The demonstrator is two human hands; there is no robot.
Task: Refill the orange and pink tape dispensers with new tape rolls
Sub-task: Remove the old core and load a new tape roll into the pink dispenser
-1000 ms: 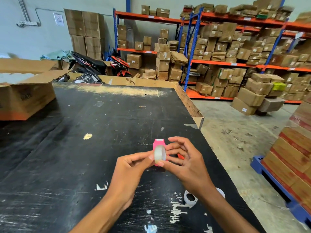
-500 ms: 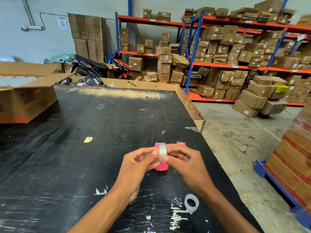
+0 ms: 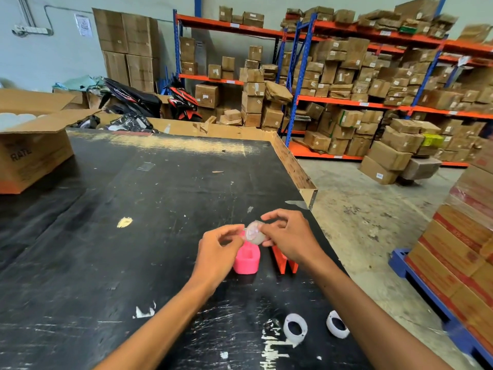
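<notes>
A clear tape roll (image 3: 254,232) hangs above the pink dispenser (image 3: 246,260), which stands on the black table (image 3: 133,249). My right hand (image 3: 289,237) grips the roll. My left hand (image 3: 217,252) pinches at its left side, seemingly at the tape's end, though blur hides it. The orange dispenser (image 3: 284,260) stands just right of the pink one, partly hidden under my right hand. Two white empty tape cores (image 3: 294,328) (image 3: 336,324) lie near the table's front edge.
An open cardboard box (image 3: 32,153) sits at the table's left rear. The table's right edge (image 3: 306,182) drops to a concrete floor. Stacked cartons on a blue pallet (image 3: 461,252) stand at the right. Shelves of boxes and motorbikes fill the background.
Both hands lifted the tape roll off the pink dispenser's front and moved slightly right. The pink and orange dispensers now show below, and a second white core has come into view.
</notes>
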